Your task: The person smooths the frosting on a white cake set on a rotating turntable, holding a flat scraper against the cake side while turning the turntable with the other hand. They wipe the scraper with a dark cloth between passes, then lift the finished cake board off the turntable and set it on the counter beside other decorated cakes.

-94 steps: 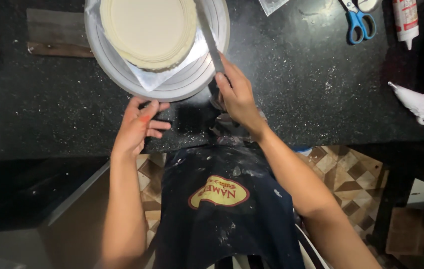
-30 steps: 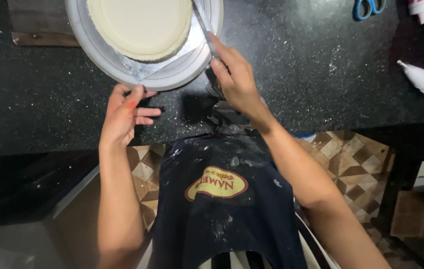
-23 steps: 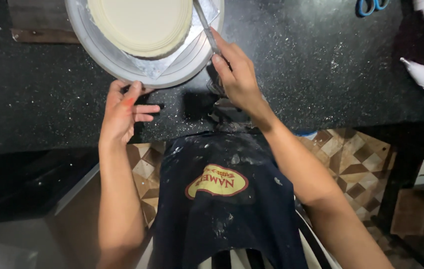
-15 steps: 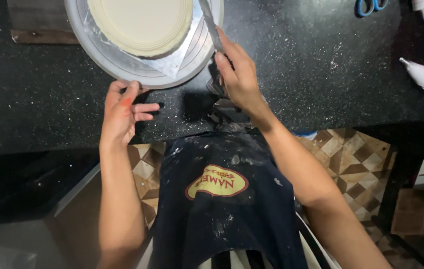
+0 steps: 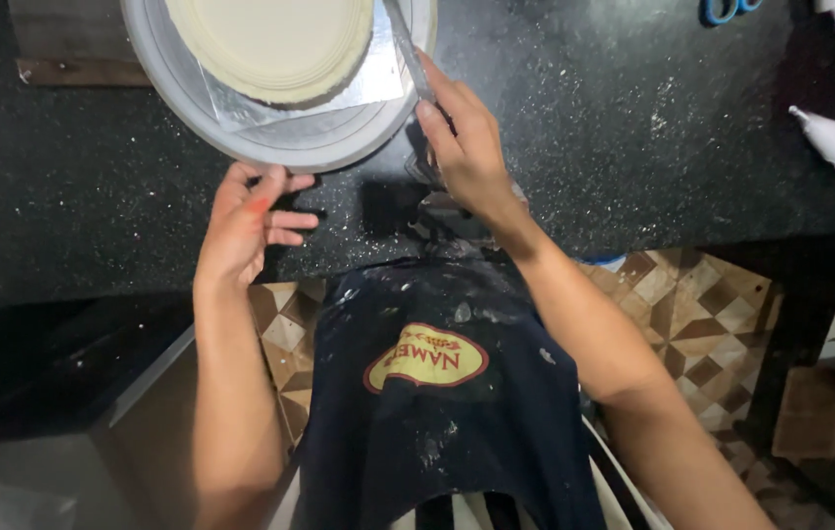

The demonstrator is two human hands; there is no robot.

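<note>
right hand (image 5: 467,147) beside cake (image 5: 270,44)

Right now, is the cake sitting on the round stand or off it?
On it. The cake rests on a silver board on the grey stand. The right hand holds a metal blade beside it.

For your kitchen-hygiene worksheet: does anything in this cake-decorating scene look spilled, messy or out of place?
Yes. White powder is scattered across the black countertop around the turntable, and pale smears dot the dark apron. The cream-coloured cake itself looks neat, sitting on its silver board.
</note>
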